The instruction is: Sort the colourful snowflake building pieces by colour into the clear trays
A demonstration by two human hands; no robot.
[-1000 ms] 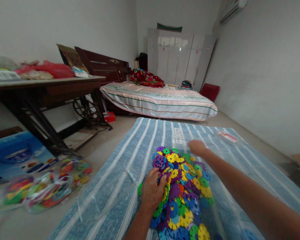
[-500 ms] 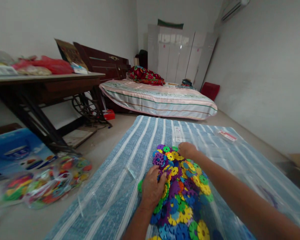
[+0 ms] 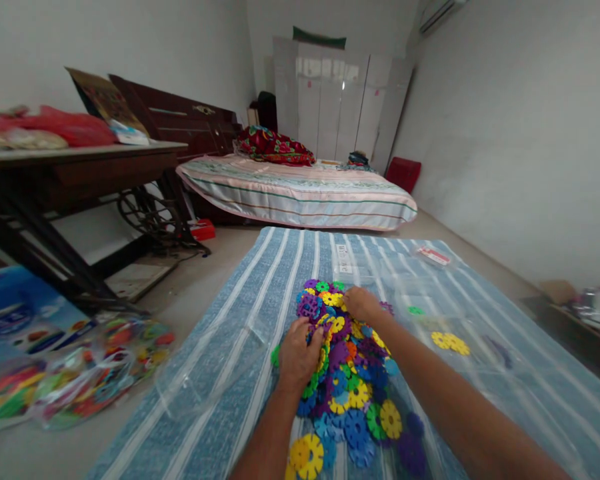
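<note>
A heap of colourful slotted plastic snowflake discs (image 3: 353,393), in yellow, purple, blue and green, lies on the striped cloth (image 3: 240,293). At the heap's left side is my left hand (image 3: 300,353), its fingers curled over discs with the thumb apart; the exact piece in its grasp is partly covered. Just beyond the fingertips sits a purple disc cluster (image 3: 309,306). My right hand (image 3: 361,305) is closed at the heap's far right edge, its fingertips against yellow discs; what they pinch is hidden.
Yellow discs (image 3: 450,343) and a green disc (image 3: 416,311) lie to the right among clear plastic sheeting. Bags of coloured pieces (image 3: 95,380) rest on the floor at left, near a sewing-machine table (image 3: 80,160). A bed (image 3: 300,193) stands ahead.
The view has swung slightly right. My right hand has shifted in toward the heap, and yellow and green discs now show beyond the right forearm. My left hand has stayed at the heap.
</note>
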